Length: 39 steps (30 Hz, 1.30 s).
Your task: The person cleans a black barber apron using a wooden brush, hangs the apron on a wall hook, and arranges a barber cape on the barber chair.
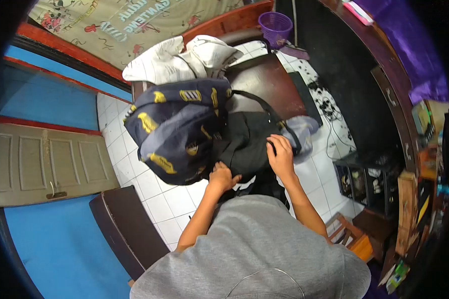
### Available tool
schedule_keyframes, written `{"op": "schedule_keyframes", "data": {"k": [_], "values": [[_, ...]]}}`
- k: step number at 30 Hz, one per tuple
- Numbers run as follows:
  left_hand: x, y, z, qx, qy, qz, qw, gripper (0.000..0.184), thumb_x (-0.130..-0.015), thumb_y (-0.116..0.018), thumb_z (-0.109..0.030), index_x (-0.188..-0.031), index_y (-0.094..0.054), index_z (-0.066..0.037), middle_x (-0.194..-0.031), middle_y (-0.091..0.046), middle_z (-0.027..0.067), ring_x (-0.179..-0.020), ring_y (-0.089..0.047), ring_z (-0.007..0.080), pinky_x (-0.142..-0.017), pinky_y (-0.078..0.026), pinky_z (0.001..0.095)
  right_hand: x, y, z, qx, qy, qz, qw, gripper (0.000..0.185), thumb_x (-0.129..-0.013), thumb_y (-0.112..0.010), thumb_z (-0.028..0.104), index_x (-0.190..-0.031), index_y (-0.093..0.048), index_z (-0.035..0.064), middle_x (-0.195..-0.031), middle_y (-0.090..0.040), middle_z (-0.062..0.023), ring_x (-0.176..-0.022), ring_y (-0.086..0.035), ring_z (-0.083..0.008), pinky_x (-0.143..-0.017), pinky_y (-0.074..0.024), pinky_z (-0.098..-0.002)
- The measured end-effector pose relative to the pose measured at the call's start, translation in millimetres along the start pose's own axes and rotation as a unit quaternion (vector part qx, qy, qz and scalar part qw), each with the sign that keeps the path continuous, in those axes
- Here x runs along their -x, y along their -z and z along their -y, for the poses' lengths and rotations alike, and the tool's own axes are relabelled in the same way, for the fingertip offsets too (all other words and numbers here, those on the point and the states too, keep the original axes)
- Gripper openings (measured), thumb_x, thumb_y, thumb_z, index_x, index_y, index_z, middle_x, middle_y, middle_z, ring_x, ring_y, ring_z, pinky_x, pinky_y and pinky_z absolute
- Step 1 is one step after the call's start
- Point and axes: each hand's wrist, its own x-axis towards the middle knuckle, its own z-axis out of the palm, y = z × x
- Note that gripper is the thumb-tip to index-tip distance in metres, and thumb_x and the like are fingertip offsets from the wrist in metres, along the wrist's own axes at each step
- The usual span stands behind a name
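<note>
A black cloth item, perhaps a bag, (247,144) with a dark strap lies in front of me on a dark red seat (272,82). My left hand (222,177) rests on its lower left edge, with the thumb apart from the fingers. On its right side lies my right hand (281,152), fingers bent over the dark cloth; what they hold, if anything, is hidden. A large dark blue bundle with yellow prints (177,129) sits beside it on the left. White cloth (157,60) lies behind the bundle.
A purple basket (275,29) stands at the back. Cables (329,107) lie on the white tiled floor at the right, near a black rack (369,179). A dark brown box-like piece (127,224) is at the lower left, and a door (50,164) is at the left.
</note>
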Motion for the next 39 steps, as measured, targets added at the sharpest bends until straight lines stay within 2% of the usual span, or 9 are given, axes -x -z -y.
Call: {"op": "schedule_keyframes", "data": {"k": [6,9,23,26,28,30,33,36,39], "values": [[-38.6,42.7,-30.5,0.005,0.010,0.088,0.996,0.071,-0.074,-0.061,-0.063,-0.085,-0.066,0.007,-0.094,-0.063,0.0262,-0.094,-0.062,0.0378,-0.082,-0.050,0.0387,-50.8,0.6,-60.1,0.153,0.086,0.016,0.984,0.011,-0.079,-0.060,0.015,-0.076,-0.062,0.0041,-0.083,-0.062,-0.0082,-0.090,-0.057,-0.0255,-0.083,-0.0395,-0.0404],[-51.9,70.1,-39.8,-0.002,0.061,0.205,0.977,0.064,-0.073,-0.064,-0.061,-0.098,-0.068,-0.002,-0.109,-0.063,0.0176,-0.104,-0.060,0.0320,-0.084,-0.050,0.0380,-53.0,-1.1,-57.0,0.152,0.086,0.005,0.985,0.012,-0.078,-0.060,0.015,-0.073,-0.062,0.0049,-0.078,-0.062,-0.0059,-0.086,-0.057,-0.0229,-0.083,-0.0383,-0.0393],[-34.6,70.9,-24.6,0.056,0.005,0.118,0.991,0.066,-0.077,-0.061,-0.060,-0.097,-0.067,0.002,-0.103,-0.065,0.0201,-0.098,-0.062,0.0350,-0.084,-0.049,0.0384,-59.9,-4.8,-58.2,0.208,0.069,0.082,0.972,0.015,-0.081,-0.059,0.018,-0.079,-0.065,0.0043,-0.082,-0.065,-0.0076,-0.084,-0.059,-0.0253,-0.082,-0.0390,-0.0398],[15.1,128.7,-3.4,0.191,-0.158,0.120,0.961,0.068,-0.085,-0.050,-0.059,-0.077,-0.066,0.006,-0.077,-0.062,0.0268,-0.075,-0.063,0.0382,-0.069,-0.049,0.0403,-92.2,12.5,-49.7,-0.125,-0.142,0.161,0.969,0.020,-0.085,-0.060,0.012,-0.099,-0.064,-0.0018,-0.096,-0.066,-0.0115,-0.089,-0.063,-0.0216,-0.081,-0.0471,-0.0327],[73.1,197.7,4.6,0.244,-0.341,-0.082,0.904,0.048,-0.091,-0.053,-0.038,-0.075,-0.063,0.007,-0.083,-0.063,0.0230,-0.074,-0.063,0.0344,-0.066,-0.049,0.0350,-143.0,52.0,-9.5,-0.186,-0.071,0.076,0.977,0.024,-0.088,-0.059,0.015,-0.107,-0.064,0.0015,-0.099,-0.065,-0.0061,-0.087,-0.059,-0.0114,-0.078,-0.0474,-0.0268],[162.3,287.4,-1.3,0.215,-0.334,-0.233,0.888,0.031,-0.088,-0.060,-0.024,-0.076,-0.065,0.004,-0.100,-0.064,0.0178,-0.081,-0.063,0.0330,-0.070,-0.051,0.0357,-192.6,142.4,108.0,-0.135,0.003,0.008,0.991,0.023,-0.089,-0.057,0.010,-0.109,-0.062,-0.0011,-0.102,-0.064,-0.0111,-0.095,-0.059,-0.0177,-0.084,-0.0467,-0.0285],[263.8,368.1,-9.7,-0.016,-0.405,-0.484,0.776,0.027,-0.090,-0.056,-0.020,-0.082,-0.063,0.005,-0.102,-0.063,0.0185,-0.088,-0.063,0.0269,-0.074,-0.051,0.0340,-220.7,230.2,202.0,-0.237,0.334,-0.204,0.889,0.023,-0.087,-0.054,0.004,-0.108,-0.060,-0.0042,-0.106,-0.062,-0.0109,-0.096,-0.059,-0.0160,-0.086,-0.0476,-0.0296],[312.7,397.8,-21.2,-0.208,-0.419,-0.567,0.678,0.026,-0.089,-0.056,-0.020,-0.084,-0.062,0.005,-0.104,-0.062,0.0186,-0.090,-0.062,0.0269,-0.075,-0.050,0.0339,-214.8,280.9,266.1,-0.100,0.625,-0.229,0.739,0.023,-0.088,-0.053,0.006,-0.108,-0.060,-0.0034,-0.106,-0.062,-0.0103,-0.096,-0.059,-0.0158,-0.086,-0.0473,-0.0297],[318.7,402.1,-36.0,-0.300,-0.425,-0.543,0.659,0.024,-0.089,-0.057,-0.020,-0.087,-0.062,0.004,-0.105,-0.062,0.0187,-0.092,-0.061,0.0269,-0.076,-0.050,0.0337,-208.4,289.8,304.0,-0.017,0.700,-0.176,0.692,0.023,-0.089,-0.052,0.007,-0.108,-0.059,-0.0025,-0.105,-0.062,-0.0098,-0.096,-0.059,-0.0157,-0.086,-0.0471,-0.0298]]}}
